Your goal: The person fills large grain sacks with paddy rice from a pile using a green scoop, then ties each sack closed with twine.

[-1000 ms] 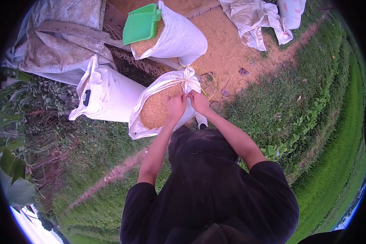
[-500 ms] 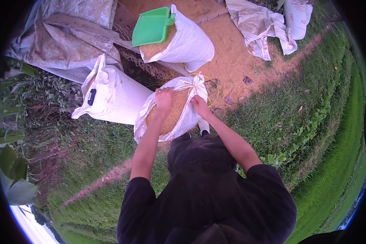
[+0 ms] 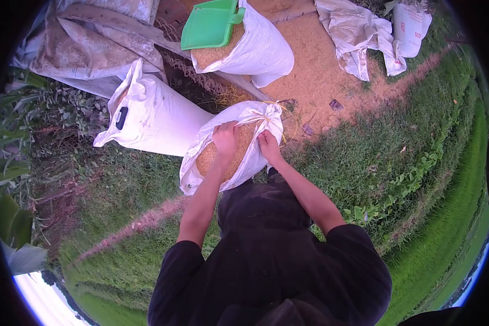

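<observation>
A white woven sack (image 3: 251,167) full of golden grain (image 3: 208,157) stands open-mouthed right in front of my legs. The fingers of my left hand (image 3: 226,138) are curled over its far rim. My right hand (image 3: 268,145) pinches the sack's cloth at the right side of the mouth, close below a gathered corner. Thin yellow string (image 3: 262,118) wraps that bunched corner. Both sets of fingertips are partly hidden against the cloth.
A second white sack (image 3: 163,117), with a dark object (image 3: 121,118) at its mouth, leans at left. Behind, a grain-filled sack (image 3: 269,46) carries a green dustpan (image 3: 209,24). Crumpled sacks (image 3: 358,38) lie on grain-strewn ground at back right; grass (image 3: 358,163) borders the right.
The view has shifted slightly. Both hands keep their places on the sack's rim, and the gathered corner now leans a little further right.
</observation>
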Demonstrator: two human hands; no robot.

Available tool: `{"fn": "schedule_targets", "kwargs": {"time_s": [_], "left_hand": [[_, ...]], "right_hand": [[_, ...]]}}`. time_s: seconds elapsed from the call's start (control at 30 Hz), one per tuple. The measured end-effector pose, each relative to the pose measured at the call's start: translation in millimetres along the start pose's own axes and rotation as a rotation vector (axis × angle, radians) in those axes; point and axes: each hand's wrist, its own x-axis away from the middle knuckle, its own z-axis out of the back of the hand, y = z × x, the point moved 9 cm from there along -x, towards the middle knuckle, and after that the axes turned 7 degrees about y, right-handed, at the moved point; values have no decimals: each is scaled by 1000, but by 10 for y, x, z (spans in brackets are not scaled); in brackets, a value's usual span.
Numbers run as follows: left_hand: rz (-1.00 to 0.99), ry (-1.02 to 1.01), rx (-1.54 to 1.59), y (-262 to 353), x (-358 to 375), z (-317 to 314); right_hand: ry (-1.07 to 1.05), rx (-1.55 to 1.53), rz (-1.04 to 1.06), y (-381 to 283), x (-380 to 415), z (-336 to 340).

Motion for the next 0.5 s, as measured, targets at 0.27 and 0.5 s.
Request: {"fn": "schedule_targets", "kwargs": {"time_s": [0.27,0.5], "left_hand": [[132,-168,82,-3,9,-125],[535,-258,45,-419,-186,-532]], "right_hand": [[52,306,165,-143,-84,8],[-262,142,-15,-94,-154,-16]]}}
